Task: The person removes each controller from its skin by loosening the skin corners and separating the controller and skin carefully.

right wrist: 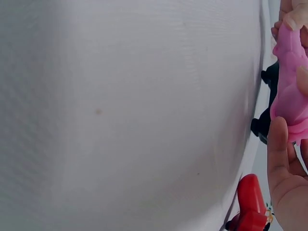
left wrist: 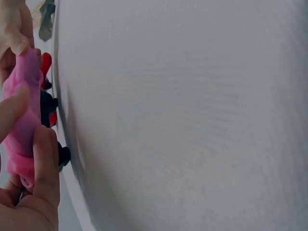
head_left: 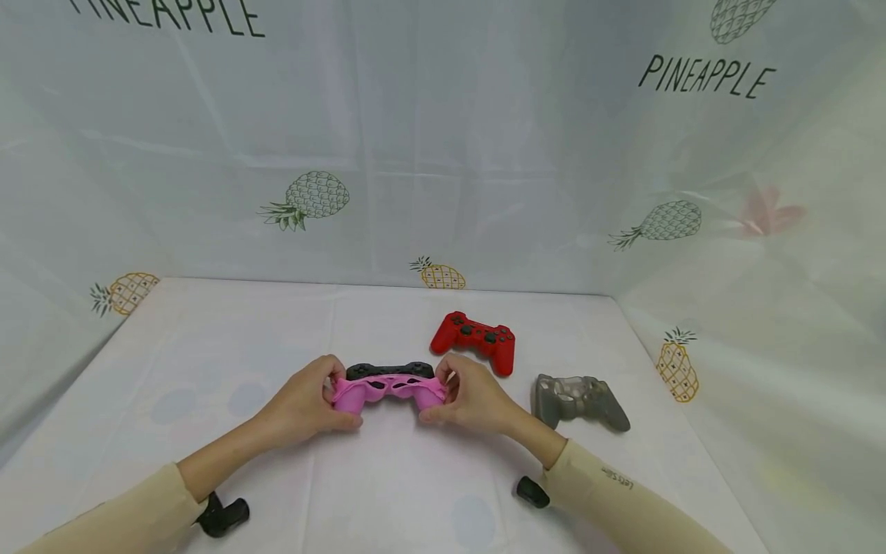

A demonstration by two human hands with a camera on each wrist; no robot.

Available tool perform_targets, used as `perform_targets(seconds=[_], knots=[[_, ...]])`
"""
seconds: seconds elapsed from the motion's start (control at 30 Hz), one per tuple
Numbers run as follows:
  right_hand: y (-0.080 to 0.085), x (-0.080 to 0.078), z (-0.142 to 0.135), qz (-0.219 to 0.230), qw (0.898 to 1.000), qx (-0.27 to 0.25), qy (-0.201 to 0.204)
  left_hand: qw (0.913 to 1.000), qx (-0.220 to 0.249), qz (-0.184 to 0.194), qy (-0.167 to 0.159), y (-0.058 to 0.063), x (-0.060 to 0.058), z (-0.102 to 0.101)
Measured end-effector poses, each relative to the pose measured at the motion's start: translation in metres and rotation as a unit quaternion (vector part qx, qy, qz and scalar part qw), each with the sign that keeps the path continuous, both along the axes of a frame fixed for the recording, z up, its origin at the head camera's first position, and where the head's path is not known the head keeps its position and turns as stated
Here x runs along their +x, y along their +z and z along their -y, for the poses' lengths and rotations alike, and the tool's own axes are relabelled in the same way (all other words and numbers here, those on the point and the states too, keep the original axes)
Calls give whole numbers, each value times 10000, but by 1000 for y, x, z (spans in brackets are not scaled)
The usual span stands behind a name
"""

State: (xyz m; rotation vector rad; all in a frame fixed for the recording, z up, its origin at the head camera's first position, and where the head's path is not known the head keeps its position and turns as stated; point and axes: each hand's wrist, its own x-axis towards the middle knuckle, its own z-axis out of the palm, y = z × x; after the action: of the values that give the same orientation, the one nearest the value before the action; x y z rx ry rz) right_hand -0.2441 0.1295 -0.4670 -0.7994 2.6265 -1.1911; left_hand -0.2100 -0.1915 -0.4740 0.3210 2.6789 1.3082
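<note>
A black game controller point(head_left: 391, 371) is partly wrapped in a pink rubbery controller cover point(head_left: 396, 384); its black top edge shows beyond the cover. My left hand point(head_left: 308, 400) grips the left end, thumb along the near side of the pink handle. Opposite it, my right hand point(head_left: 477, 392) holds the right end in the same way. In the left wrist view, fingers and thumb pinch the pink cover point(left wrist: 24, 125), with black parts of the controller sticking out past it. The right wrist view also has the pink cover point(right wrist: 291, 82) between the hands.
A red controller point(head_left: 476, 340) lies on the white tabletop point(head_left: 388, 492) behind my right hand. Farther right is a grey controller point(head_left: 580, 400), near my right forearm. Black wrist-worn pieces point(head_left: 223, 515) show at both sleeves. A pineapple-print curtain point(head_left: 471, 154) hangs behind the table.
</note>
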Motion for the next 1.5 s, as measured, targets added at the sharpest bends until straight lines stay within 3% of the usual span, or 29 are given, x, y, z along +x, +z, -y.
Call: perform_targets(seconds=[0.3,0.97,1.5], knots=[[-2,-1,0,280,9994,13,-208,9998,33,185,-43,2,-3,4],[-2,-3,2,-319,9986,309,275,9978,-325,-221,-536,-3,-4,5],[-5,-7,5,-567,9967,480,325,9977,-330,-404,-434,-3,-1,3]])
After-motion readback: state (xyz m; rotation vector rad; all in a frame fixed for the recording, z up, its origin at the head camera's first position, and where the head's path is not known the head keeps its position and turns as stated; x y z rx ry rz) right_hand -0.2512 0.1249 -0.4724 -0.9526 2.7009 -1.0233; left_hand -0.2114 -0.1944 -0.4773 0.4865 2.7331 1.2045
